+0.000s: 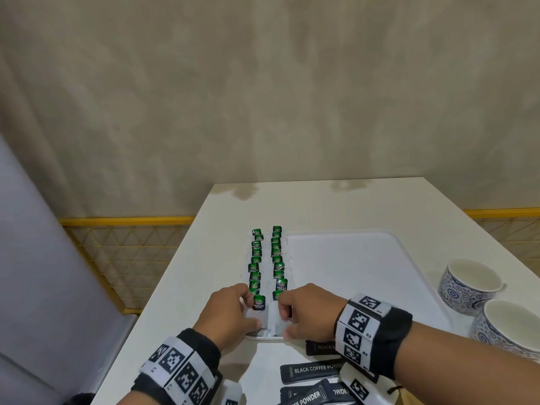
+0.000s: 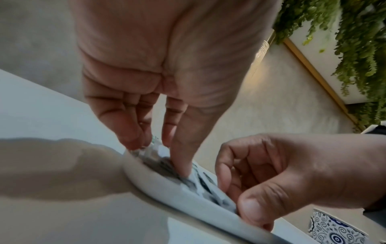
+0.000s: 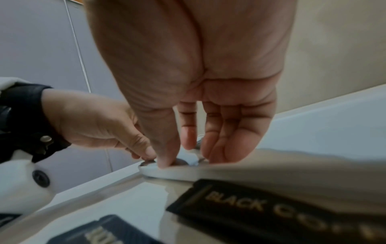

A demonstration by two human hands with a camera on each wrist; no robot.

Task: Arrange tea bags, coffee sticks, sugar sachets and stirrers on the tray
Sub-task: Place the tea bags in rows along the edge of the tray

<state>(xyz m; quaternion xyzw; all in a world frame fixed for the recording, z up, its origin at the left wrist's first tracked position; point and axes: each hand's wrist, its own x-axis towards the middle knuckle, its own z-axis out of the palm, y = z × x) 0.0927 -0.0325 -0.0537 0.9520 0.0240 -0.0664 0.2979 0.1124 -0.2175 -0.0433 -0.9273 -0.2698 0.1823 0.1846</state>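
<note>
Head view: two rows of tea bags point(image 1: 267, 264) line the tray point(image 1: 344, 264) left edge; left hand point(image 1: 226, 312) and right hand point(image 1: 306, 311) pinch the nearest bags; wrist views: fingertips point(image 2: 181, 166) press bags inside the rim; coffee sticks point(image 3: 261, 209) lie on the surface

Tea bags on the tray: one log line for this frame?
stage: aligning tea bags | left hand: on nearest bag | right hand: on nearest bag | tray: two rows | coffee sticks: off tray
</note>
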